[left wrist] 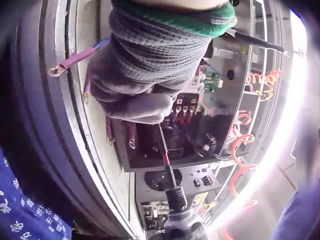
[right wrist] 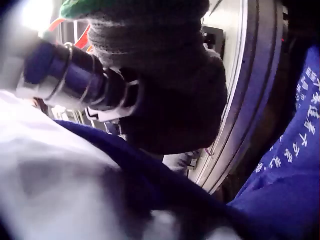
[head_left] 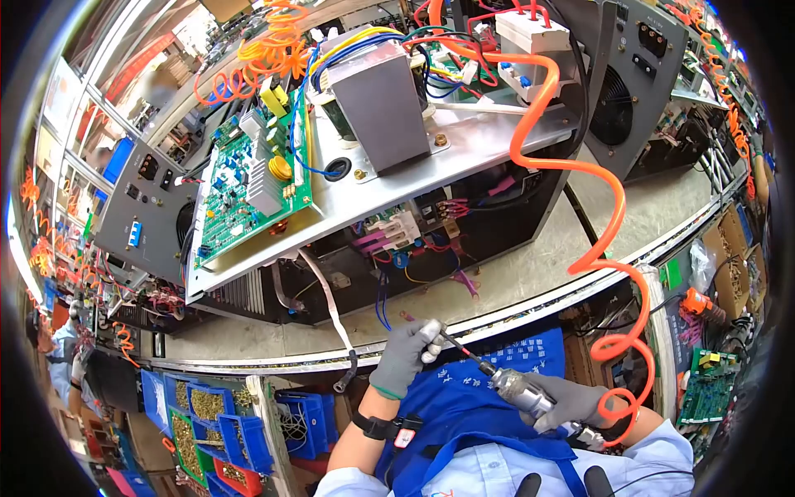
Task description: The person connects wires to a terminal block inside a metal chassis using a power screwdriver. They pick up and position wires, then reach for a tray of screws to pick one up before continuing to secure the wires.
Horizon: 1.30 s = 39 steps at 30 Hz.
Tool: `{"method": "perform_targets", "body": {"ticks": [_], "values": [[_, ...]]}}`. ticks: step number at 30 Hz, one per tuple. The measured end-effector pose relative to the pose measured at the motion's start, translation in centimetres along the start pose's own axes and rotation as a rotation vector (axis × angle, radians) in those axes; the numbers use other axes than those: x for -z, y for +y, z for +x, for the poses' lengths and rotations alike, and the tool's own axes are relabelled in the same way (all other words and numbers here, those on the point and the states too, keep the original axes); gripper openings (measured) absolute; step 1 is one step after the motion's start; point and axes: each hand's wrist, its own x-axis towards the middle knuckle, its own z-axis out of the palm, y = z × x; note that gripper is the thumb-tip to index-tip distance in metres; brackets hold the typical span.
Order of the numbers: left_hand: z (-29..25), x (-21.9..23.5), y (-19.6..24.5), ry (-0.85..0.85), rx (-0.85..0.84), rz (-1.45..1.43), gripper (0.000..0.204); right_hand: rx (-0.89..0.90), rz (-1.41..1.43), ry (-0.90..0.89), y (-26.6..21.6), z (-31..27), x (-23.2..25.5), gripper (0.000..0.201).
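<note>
My gloved right hand (head_left: 573, 401) grips a silver pneumatic screwdriver (head_left: 520, 393), which lies across the front of the blue apron (head_left: 509, 360). Its long, thin bit (head_left: 465, 351) points left, up to my gloved left hand (head_left: 404, 356). The left fingers (left wrist: 145, 109) are curled, with thumb and fingertips pinching the end of the bit; its tip is hidden in the glove. An orange coiled air hose (head_left: 617, 215) runs down to the tool's rear end. In the right wrist view the dark glove (right wrist: 175, 100) wraps the tool (right wrist: 75, 77), and its fingers are mostly hidden.
Beyond the hands stands an open machine chassis, its tilted metal plate (head_left: 331, 207) carrying a grey transformer (head_left: 385, 108) and a green circuit board (head_left: 248, 178). A white-sleeved cable (head_left: 327, 298) hangs near the left hand. Blue bins (head_left: 247, 443) of screws stand lower left; another circuit board (head_left: 710, 385) lies right.
</note>
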Motion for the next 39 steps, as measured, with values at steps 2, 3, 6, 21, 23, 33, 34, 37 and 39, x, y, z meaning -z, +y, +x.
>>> {"method": "perform_targets", "body": {"ticks": [2, 3, 6, 21, 23, 33, 34, 37, 39], "values": [[0.1, -0.7, 0.1, 0.026, 0.041, 0.069, 0.030, 0.032, 0.235, -0.045, 1.1, -0.4, 0.6, 0.076], [0.1, -1.0, 0.3, 0.050, 0.082, 0.142, 0.030, 0.031, 0.232, -0.047, 1.2, -0.6, 0.7, 0.076], [0.5, -1.1, 0.4, -0.076, 0.070, 0.202, 0.032, 0.028, 0.291, -0.028, 0.9, -1.7, 0.7, 0.076], [6.8, -3.4, -0.7, 0.344, -0.591, 1.470, 0.030, 0.360, 0.308, 0.144, 1.9, -2.5, 1.0, 0.087], [8.6, -3.0, -1.5, 0.350, -0.525, 1.660, 0.026, 0.406, 0.315, 0.192, 1.9, -2.6, 0.8, 0.088], [7.6, -4.1, -0.2, 0.440, -0.593, 1.970, 0.019, 0.436, 0.325, 0.201, 2.2, -2.6, 0.6, 0.086], [6.8, -3.7, 0.2, 0.448, -0.686, 1.936, 0.018, 0.438, 0.335, 0.192, 2.1, -2.6, 0.6, 0.086], [3.2, -4.8, 3.5, 0.519, -0.450, 1.847, 0.015, 0.438, 0.322, 0.172, 1.1, -2.4, 0.4, 0.085], [2.2, -3.8, 5.2, 0.573, -0.609, 1.685, 0.016, 0.438, 0.316, 0.179, 0.3, -1.8, 0.3, 0.086]]}}
